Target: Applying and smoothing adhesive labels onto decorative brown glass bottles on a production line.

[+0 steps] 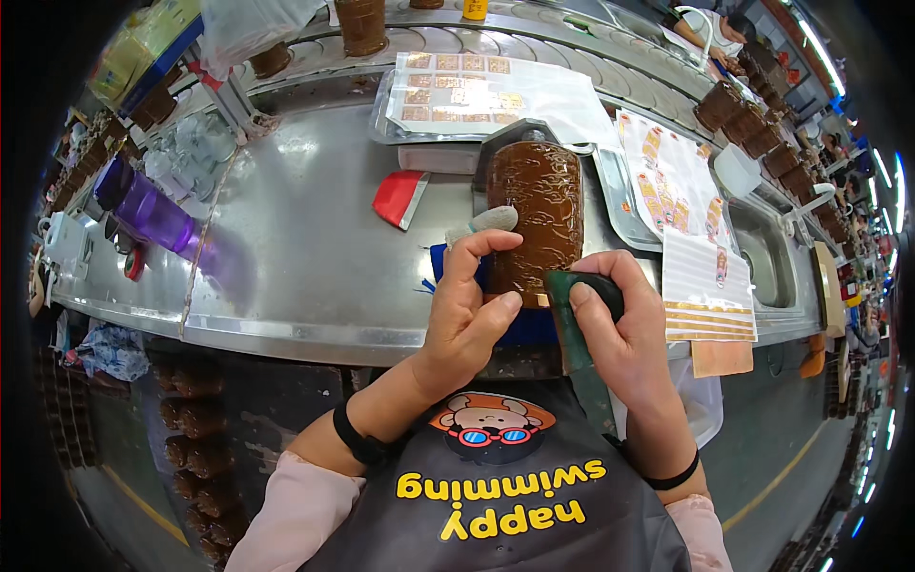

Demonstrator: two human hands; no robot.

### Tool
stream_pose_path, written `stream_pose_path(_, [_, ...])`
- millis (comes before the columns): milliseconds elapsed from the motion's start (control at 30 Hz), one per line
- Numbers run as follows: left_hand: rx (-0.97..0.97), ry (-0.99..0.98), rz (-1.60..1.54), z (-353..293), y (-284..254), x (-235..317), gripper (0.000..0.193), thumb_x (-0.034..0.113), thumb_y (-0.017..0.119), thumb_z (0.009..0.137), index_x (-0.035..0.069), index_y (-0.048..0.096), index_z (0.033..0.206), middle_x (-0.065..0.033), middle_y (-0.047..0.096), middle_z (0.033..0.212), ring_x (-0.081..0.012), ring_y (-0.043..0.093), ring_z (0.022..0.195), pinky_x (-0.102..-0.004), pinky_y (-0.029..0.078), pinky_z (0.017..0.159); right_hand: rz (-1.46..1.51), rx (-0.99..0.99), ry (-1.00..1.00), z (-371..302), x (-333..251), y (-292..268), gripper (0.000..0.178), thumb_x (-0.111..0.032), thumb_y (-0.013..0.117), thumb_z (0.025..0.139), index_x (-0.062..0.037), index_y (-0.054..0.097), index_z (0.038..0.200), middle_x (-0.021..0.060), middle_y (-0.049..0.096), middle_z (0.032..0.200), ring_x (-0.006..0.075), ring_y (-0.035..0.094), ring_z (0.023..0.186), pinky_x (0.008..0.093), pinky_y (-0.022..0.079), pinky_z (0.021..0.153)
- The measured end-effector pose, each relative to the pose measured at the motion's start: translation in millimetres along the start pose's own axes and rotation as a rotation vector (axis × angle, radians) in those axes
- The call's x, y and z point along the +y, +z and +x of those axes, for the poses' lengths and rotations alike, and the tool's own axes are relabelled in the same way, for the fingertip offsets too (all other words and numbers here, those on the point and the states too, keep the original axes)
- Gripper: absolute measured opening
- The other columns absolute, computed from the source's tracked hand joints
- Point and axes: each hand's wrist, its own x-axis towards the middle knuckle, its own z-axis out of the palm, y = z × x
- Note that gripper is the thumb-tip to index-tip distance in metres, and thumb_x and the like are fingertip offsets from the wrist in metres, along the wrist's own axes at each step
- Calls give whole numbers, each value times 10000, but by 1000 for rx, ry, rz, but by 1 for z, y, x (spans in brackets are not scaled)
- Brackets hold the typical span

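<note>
Glossy brown embossed vessel, green tool at near end

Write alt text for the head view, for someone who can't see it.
A person's right hand holds a dark green tool at the near end of a glossy brown cylinder, with the left hand at its left side. Patterned sheets lie beyond and to the right; a purple bottle is on the metal table at left.

The right hand partly hides the green piece; 1 yellow container (top edge) is cropped.
</note>
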Motion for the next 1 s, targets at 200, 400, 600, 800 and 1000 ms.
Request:
stream_pose_path(200, [86,-88,-154,-7,-7,2,419,-7,432,891,-5,384,1307,-90,435,1245,-138,454,1149,-294,406,979,-122,-26,-72,3,-11,3,125,-50,558,863,18,551,968,142,611,718,226,607,617,328,481,602])
stream_pose_path(400, [146,-150,322,-16,-30,-10,416,47,469,888,-5,393,1293,-91,494,1205,-126,491,1099,-300,405,973,-190,-50,-156,5,-13,7,133,-37,565,856,17,556,977,138,603,692,229,606,603,326,485,604])
stream_pose_path(600, [73,-225,404,-14,-32,-8,475,83,516,869,-1,383,1317,-82,459,1226,-128,463,1131,-288,374,1003,89,19,32,-4,9,-7,158,-62,588,882,9,582,1023,64,627,799,96,564,714,253,468,638])
stream_pose_path(800, [145,-120,413,-5,-14,-4,531,194,622,809,28,448,1283,-134,481,1189,-260,397,1121,-373,291,1032,34,145,-141,-14,27,-8,200,-88,588,906,18,563,1073,66,605,847,101,544,730,238,453,663])
stream_pose_path(1000, [172,-148,308,0,-3,11,564,204,650,794,34,439,1288,-153,486,1202,-296,409,1108,-412,292,1023,-102,127,-417,-12,39,-8,248,58,515,898,42,555,1142,199,577,1164,236,598,986,298,498,791])
